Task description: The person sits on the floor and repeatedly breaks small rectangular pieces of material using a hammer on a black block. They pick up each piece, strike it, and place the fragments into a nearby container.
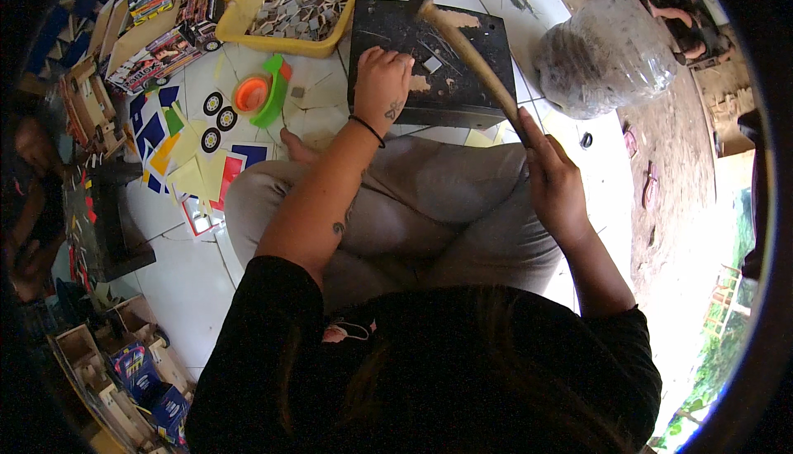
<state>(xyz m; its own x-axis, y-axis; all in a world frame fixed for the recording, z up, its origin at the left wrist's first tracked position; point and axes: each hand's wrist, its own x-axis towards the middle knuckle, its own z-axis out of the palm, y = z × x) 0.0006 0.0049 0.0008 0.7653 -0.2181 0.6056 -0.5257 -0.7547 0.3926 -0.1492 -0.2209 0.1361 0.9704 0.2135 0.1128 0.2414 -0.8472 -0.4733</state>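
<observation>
My right hand [555,180] is closed around the lower end of a hammer [472,53] with a wooden handle. Its metal head is raised over the far part of a scuffed black box [454,114]. On the near left of the box top rests my left hand [382,82], its fingers curled together; whatever they may hold is hidden. Just right of those fingers lies a small grey square piece [432,64]. Beyond my left hand, a yellow tub [355,0] holds many similar small square pieces.
A green and orange tape dispenser [273,95], several toy wheels [212,104] and coloured paper scraps [186,175] lie on the white tiles at left. Toy trucks [165,53] stand farther out. A bulging plastic bag [607,53] sits at right. Another person's hand [37,144] shows at far left.
</observation>
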